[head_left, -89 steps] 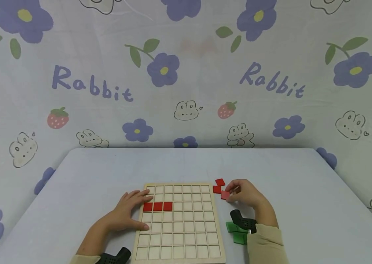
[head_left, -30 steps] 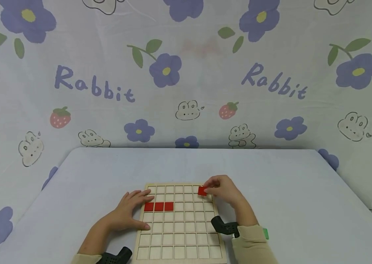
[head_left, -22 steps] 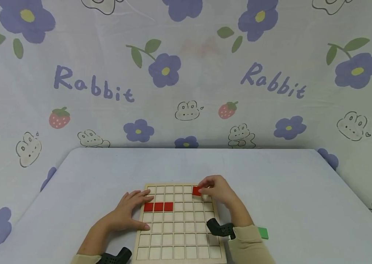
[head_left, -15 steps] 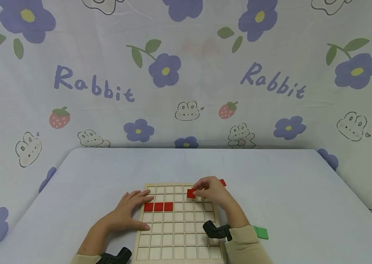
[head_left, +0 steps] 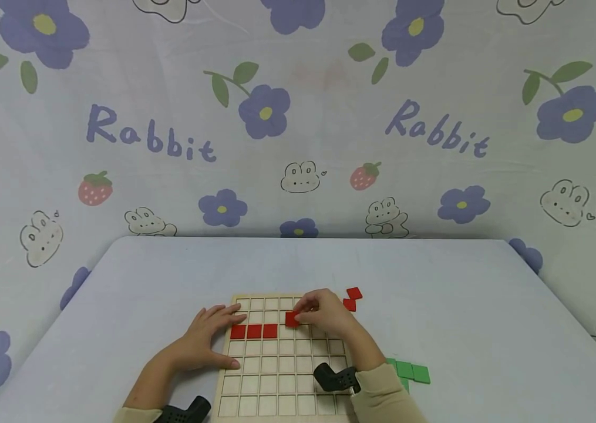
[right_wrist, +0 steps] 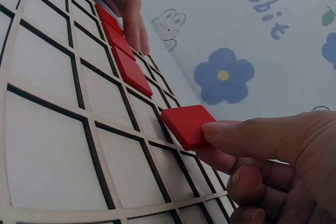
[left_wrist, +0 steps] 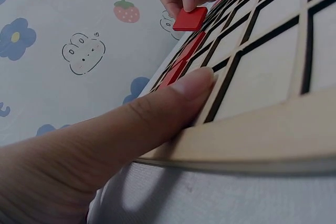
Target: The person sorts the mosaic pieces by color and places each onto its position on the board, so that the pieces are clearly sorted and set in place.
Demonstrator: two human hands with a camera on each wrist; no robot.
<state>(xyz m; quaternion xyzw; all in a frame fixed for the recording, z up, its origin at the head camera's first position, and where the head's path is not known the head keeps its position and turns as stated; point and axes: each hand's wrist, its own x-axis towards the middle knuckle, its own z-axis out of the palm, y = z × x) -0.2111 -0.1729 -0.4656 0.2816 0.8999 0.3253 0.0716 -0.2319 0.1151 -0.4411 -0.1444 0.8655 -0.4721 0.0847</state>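
A wooden grid board (head_left: 286, 364) with square cells lies on the white table. Three red tiles (head_left: 253, 332) fill cells side by side in the third row from the far edge, starting at the left. My right hand (head_left: 324, 314) pinches another red tile (right_wrist: 188, 124) by its edge between thumb and fingers. This tile is held over the board, just beyond and to the right of the row of three. My left hand (head_left: 202, 341) rests spread on the board's left edge, its thumb (left_wrist: 152, 108) lying on the frame in the left wrist view.
Two loose red tiles (head_left: 352, 299) lie by the board's far right corner. Several green tiles (head_left: 413, 372) lie right of the board, partly hidden by the right sleeve (head_left: 387, 393). A patterned cloth (head_left: 298, 117) hangs behind the table (head_left: 461, 305).
My right hand picked a red tile from the loose ones at right and carried it leftward over the board, lately also nearer to me. My left hand stays in place.
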